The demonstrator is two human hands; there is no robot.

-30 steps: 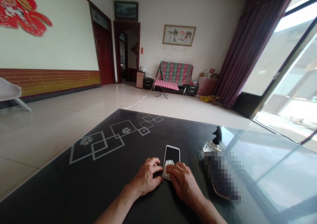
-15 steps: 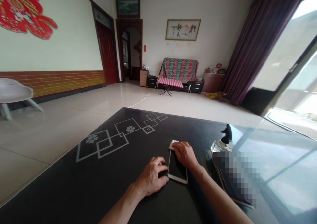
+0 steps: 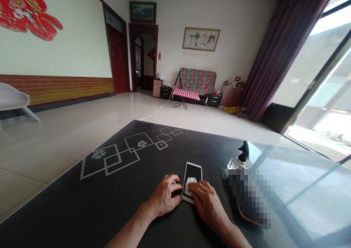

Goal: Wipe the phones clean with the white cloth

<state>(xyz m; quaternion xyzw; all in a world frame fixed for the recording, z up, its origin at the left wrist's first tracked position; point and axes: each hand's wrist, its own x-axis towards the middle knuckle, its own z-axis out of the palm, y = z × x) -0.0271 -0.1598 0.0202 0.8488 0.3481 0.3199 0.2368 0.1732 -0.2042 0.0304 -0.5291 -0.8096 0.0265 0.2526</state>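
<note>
A white-framed smartphone [image 3: 196, 172] lies face up on the black tabletop, its dark screen showing above my right hand. My right hand [image 3: 206, 198] presses a folded white tissue [image 3: 191, 184] onto the lower half of that screen, fingers closed over it. Beside the phone's left edge rests my left hand [image 3: 166, 195], fingers apart and the tips touching or nearly touching the frame. Part of the phone's lower right side is hidden under my right fingers.
A clear spray bottle [image 3: 238, 164] with a black trigger head stands to the right. In front of it lies a blurred-out dark object [image 3: 252, 196]. The black table [image 3: 68, 211] has grey square patterns at left. A white chair [image 3: 13, 98] stands beyond it.
My right hand went with the tissue up to the phone's top end, then came back down to its lower half. My left hand stayed beside the phone. The view shifted slightly.
</note>
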